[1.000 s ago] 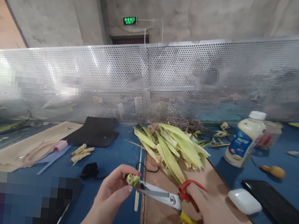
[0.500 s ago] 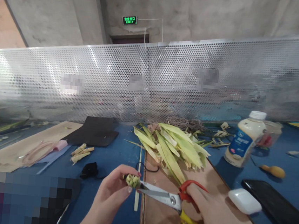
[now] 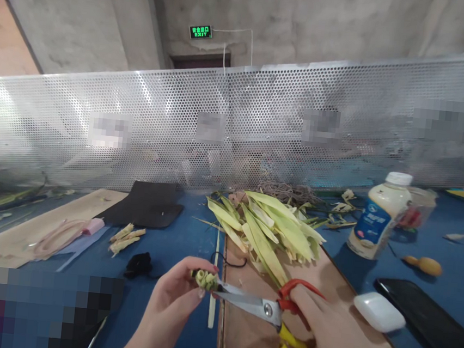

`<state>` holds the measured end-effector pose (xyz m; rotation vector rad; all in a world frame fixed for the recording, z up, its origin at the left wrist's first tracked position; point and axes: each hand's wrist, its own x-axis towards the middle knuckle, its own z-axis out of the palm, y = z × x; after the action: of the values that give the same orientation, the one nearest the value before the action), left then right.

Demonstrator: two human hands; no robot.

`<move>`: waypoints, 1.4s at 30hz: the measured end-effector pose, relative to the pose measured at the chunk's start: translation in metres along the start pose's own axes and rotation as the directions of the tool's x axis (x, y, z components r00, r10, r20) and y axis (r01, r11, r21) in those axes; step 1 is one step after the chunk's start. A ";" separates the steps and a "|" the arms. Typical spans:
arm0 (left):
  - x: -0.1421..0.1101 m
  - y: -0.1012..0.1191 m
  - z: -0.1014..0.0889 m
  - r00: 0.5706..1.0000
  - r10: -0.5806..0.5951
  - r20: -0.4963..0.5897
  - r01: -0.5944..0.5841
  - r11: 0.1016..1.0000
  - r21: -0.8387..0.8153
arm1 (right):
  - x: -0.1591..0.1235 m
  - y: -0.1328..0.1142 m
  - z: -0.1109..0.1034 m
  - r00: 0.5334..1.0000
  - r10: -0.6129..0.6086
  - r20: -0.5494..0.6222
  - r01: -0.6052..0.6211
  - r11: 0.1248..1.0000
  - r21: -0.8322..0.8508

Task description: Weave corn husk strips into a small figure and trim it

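Between the fingertips of my left hand is a small bundle of rolled green husk strips, its curled ends facing me. My right hand grips a pair of scissors with red and yellow handles. The blades point left and are slightly parted, their tips at the bundle's right side; whether they touch it I cannot tell. A dark thread curves out just beyond the bundle. Past the scissors lies a pile of pale green corn husks on a brown board.
A milk-coloured bottle, a small gourd, a white case and a black phone stand or lie at the right. Left are black thread, husk pieces and a black sheet. A perforated metal screen crosses the back.
The scissor blades have closed slightly beside the bundle. Both hands stay in nearly the same place.
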<state>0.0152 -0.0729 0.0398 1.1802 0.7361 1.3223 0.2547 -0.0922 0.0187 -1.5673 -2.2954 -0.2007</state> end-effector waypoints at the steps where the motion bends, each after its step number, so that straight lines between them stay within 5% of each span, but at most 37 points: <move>1: 0.000 0.000 0.000 1.000 -0.003 0.002 0.003 1.000 -0.013 | 0.000 0.000 0.000 1.000 -0.004 -0.007 0.004 1.000 -0.002; 13: 0.000 -0.001 0.004 0.999 -0.034 0.009 0.034 0.997 -0.071 | 0.003 -0.013 -0.018 0.997 0.059 -0.056 -0.063 0.996 -0.067; 42: 0.002 -0.004 0.001 0.999 -0.012 0.044 0.012 1.000 -0.011 | -0.007 0.000 -0.003 0.998 0.051 -0.028 -0.053 0.996 -0.067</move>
<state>0.0176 -0.0707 0.0364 1.1903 0.7017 1.2851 0.2576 -0.0987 0.0186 -1.6459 -2.2465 -0.2868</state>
